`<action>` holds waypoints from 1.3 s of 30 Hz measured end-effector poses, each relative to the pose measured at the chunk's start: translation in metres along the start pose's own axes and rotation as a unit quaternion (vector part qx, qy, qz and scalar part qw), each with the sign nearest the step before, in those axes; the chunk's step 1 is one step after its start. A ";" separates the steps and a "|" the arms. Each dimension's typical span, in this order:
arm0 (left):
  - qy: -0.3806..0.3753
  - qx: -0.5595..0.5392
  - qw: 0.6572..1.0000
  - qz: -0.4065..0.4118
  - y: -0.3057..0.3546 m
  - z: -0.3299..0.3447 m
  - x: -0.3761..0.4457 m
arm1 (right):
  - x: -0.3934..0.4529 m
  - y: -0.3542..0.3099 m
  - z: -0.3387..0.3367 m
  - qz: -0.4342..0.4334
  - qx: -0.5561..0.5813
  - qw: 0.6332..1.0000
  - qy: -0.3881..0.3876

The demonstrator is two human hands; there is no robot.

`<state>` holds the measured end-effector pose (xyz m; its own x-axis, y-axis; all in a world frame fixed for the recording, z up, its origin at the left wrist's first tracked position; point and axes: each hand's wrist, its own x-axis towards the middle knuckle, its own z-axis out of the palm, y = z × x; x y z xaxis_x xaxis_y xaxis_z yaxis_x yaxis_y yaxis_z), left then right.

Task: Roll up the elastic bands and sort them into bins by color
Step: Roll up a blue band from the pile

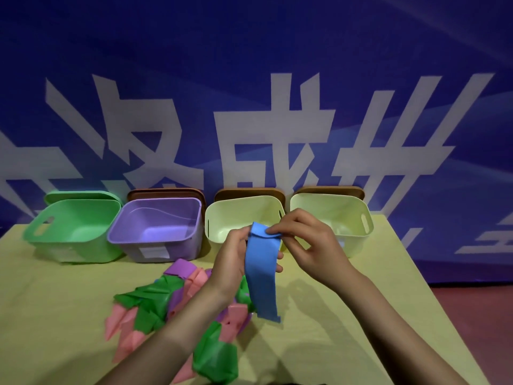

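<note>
While both hands (234,262) pinch, blue band (262,276) hangs

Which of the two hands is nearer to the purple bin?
The left. The left hand holds the blue band just right of the purple bin, in front of it. The right hand pinches the band's top fold farther right.

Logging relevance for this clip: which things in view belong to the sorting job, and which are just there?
Part of the job:
blue band, gripped by left hand and right hand
band pile
green bin
purple bin
two pale yellow bins

Just there:
yellow tablecloth
blue banner
</note>
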<state>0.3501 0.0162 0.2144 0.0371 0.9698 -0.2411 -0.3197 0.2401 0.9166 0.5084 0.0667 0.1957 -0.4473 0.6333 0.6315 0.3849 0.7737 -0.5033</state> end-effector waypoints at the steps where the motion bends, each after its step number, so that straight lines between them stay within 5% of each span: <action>1: 0.000 0.014 1.000 0.005 0.001 -0.001 0.001 | 0.000 0.000 0.000 -0.003 -0.010 1.000 -0.001; 6: 0.021 0.085 0.993 0.083 -0.005 -0.004 0.007 | 0.000 -0.006 0.000 0.029 0.041 0.999 -0.011; 13: 0.038 0.141 0.981 0.124 -0.009 -0.004 0.019 | 0.007 -0.009 0.006 0.282 0.213 0.935 0.027; 27: 0.011 0.270 0.940 0.207 -0.031 -0.003 0.033 | -0.005 -0.001 0.007 0.322 0.257 0.911 0.008; 39: 0.051 0.222 0.968 0.107 -0.061 0.018 0.042 | -0.030 0.023 0.000 0.348 0.246 0.904 0.017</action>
<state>0.3884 0.0433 0.1545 -0.0861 0.9955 -0.0406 0.1303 0.0517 0.9901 0.5311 0.0658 0.1652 -0.2070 0.9755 0.0738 0.1544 0.1071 -0.9822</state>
